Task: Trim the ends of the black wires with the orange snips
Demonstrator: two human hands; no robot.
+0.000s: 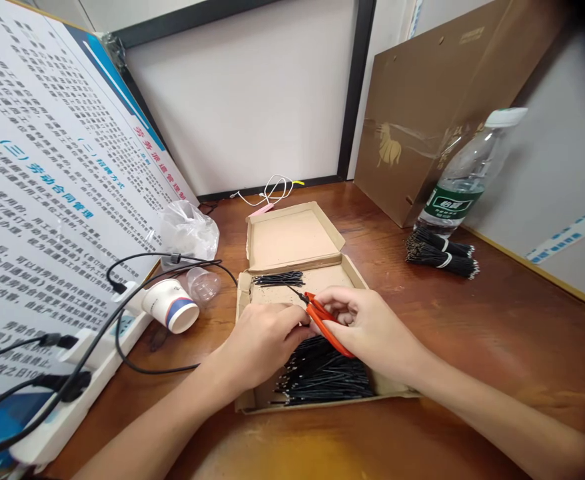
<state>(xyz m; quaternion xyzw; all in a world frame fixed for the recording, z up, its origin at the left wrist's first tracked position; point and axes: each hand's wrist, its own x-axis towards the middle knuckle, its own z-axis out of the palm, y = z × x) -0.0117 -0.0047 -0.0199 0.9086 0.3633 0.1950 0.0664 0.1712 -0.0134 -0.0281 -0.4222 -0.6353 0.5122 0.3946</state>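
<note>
An open cardboard box [292, 240] lies on the wooden table. Inside it, a heap of thin black wires [325, 377] fills the near end and a small row of black wires [278, 279] lies at the far end. My right hand [367, 327] is closed around orange-handled cutters [325, 320], whose tip points up and left. My left hand [265, 340] is pinched over the box beside the cutters, holding a thin black wire [292, 291] that reaches the cutter tip.
A paper cup [172, 305] lies on its side at left, beside a white power strip [87, 373] with black cables. A water bottle [465, 177], a brown paper bag [422, 113] and tied black wire bundles [440, 252] stand at right. A printed board [42, 187] leans at left.
</note>
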